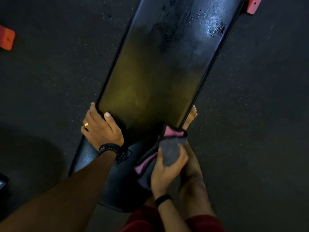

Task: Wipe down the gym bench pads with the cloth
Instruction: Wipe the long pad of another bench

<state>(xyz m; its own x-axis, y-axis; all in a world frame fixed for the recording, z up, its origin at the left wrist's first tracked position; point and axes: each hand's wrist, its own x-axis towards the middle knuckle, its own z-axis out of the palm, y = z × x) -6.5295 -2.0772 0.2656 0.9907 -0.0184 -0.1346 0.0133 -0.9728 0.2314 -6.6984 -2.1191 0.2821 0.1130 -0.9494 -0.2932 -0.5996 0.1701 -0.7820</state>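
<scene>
Two black pads make up the bench: the long back pad [158, 64] runs from the lower middle of the view up to the top right, and the shorter seat pad [117, 181] lies below it, nearer the person. The far end of the long pad glistens with wet streaks, while the near part looks dull. Dark speckled floor [250, 97] surrounds the bench, with an orange-red foot [253, 5] of the frame at the top right and another orange-red block [6, 38] at the left edge. The left hand [100, 129] rests on the near left corner of the long pad, thumb lying on top and fingers wrapped over the side edge; it wears a gold ring [86, 125] and dark beaded bracelets [110, 150]. The right hand [167, 171] grips a bunched grey and pink cloth [168, 148] just off the near right corner of the long pad, above the gap between the pads. A bare foot [192, 114] shows beside that corner.
</scene>
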